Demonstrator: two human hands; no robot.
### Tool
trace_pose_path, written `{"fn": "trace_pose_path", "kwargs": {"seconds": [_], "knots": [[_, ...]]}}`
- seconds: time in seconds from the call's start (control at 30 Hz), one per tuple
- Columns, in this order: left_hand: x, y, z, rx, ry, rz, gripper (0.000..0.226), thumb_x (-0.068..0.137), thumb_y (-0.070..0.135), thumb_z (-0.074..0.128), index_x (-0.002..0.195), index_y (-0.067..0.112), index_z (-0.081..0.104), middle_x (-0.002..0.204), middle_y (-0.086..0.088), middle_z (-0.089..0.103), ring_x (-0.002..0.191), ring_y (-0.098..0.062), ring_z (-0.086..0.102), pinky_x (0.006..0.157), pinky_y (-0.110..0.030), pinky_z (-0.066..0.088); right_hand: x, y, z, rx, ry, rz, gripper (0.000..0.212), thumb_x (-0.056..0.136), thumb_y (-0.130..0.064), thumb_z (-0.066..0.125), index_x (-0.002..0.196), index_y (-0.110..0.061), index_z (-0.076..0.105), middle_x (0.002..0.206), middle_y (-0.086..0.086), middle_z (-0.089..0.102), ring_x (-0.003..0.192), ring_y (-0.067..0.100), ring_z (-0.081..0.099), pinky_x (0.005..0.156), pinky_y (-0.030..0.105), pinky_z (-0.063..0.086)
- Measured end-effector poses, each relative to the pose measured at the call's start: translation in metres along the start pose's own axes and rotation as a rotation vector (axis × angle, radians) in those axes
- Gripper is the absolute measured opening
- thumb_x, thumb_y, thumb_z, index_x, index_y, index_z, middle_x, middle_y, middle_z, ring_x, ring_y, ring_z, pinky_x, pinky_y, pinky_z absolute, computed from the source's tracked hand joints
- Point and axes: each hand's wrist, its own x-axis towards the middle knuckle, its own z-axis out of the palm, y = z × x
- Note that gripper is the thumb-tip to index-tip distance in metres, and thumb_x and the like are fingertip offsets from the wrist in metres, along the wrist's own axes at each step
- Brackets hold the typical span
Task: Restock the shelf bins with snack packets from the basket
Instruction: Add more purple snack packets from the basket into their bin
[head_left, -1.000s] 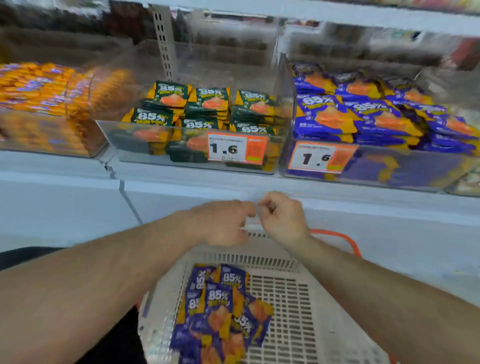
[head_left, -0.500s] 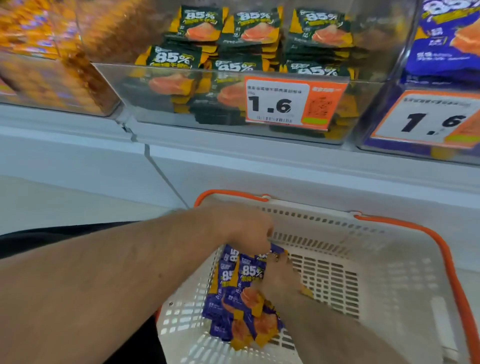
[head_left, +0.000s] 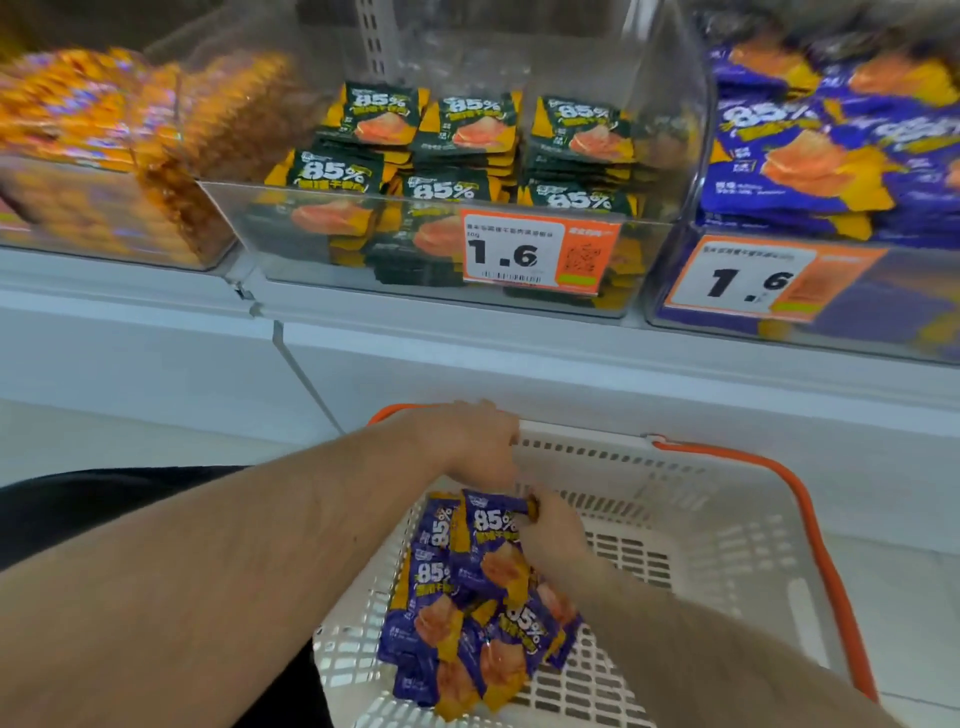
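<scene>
while both hands are down in the basket (head_left: 727, 545), this reads as the pickup step: gathering purple packets, nothing moved to a bin yet. the left hand (head_left: 475, 441) sits at 12 o'clock of the packet pile, fingers curled down onto the top edge of the purple packets (head_left: 467, 597); looks like a grip on the bunch but fingertips are hidden, so not certain. the right hand (head_left: 556, 525) comes in from 3 o'clock of the pile and pinches the upper corner of the topmost packet. the pile lies on the basket floor at the basket's 9 o'clock side, overlapping, faces up.

target by colour match is probably the purple bin (head_left: 810, 291) at 1 o'clock, already fairly full. the green bin (head_left: 447, 249) at 12 o'clock holds green packets, the orange bin (head_left: 104, 208) at 10 o'clock holds orange ones; neither matches.

next move, my guess: secure the stack with both hands, lift clear of the basket rim, swing up and right over the purple bin's front wall. risk: slick overlapping packets may slip out of a loose grip.
</scene>
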Motion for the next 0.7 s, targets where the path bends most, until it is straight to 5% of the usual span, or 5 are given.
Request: {"fn": "trace_pose_path", "kwargs": {"seconds": [0.2,0.33,0.43,0.5,0.7], "knots": [[-0.009,0.007,-0.005,-0.169,0.146,0.001,0.068,0.088,0.041,0.066,0.145,0.021,0.036,0.141,-0.006,0.047,0.119,-0.024,0.052,0.096,-0.035,0.045,-0.034,-0.043,-0.094,0.05,0.126,-0.129,0.015,0.099,-0.009,0.048,0.098,-0.023,0.053,0.084,-0.003,0.054,0.076,0.017,0.053,0.061,0.029,0.041],[-0.023,0.024,-0.014,-0.552,0.26,0.133,0.027,0.09,0.02,0.065,0.117,0.021,0.061,0.12,-0.005,0.066,0.102,-0.022,0.065,0.088,-0.039,0.054,-0.063,-0.059,-0.14,0.201,0.218,-0.192,0.024,0.094,-0.005,0.051,0.084,-0.027,0.055,0.083,0.003,0.066,0.078,0.022,0.062,0.067,0.035,0.049],[-0.038,0.038,-0.027,-0.76,0.392,0.204,0.011,0.093,0.012,0.061,0.099,0.021,0.064,0.104,-0.003,0.07,0.085,-0.02,0.068,0.066,-0.033,0.057,-0.088,-0.073,-0.166,0.27,0.375,-0.28,0.023,0.094,-0.01,0.057,0.103,-0.032,0.06,0.098,-0.003,0.068,0.079,0.016,0.065,0.068,0.027,0.052],[-0.047,0.046,-0.036,-0.833,0.464,0.236,0.017,0.095,0.012,0.06,0.091,0.028,0.062,0.091,0.002,0.07,0.068,-0.009,0.063,0.051,-0.022,0.05,-0.104,-0.078,-0.18,0.158,0.571,-0.391,0.034,0.091,-0.019,0.066,0.123,-0.028,0.057,0.111,-0.009,0.059,0.084,0.012,0.064,0.072,0.027,0.052],[-0.063,0.079,-0.057,-1.07,0.658,0.368,0.019,0.094,0.003,0.059,0.088,0.019,0.067,0.078,-0.002,0.071,0.054,-0.005,0.059,0.048,-0.021,0.048,-0.146,-0.086,-0.202,-0.296,0.852,-0.653,0.059,0.063,-0.063,0.063,0.11,-0.026,0.064,0.14,0.006,0.042,0.106,0.024,0.063,0.086,0.041,0.051]]}}
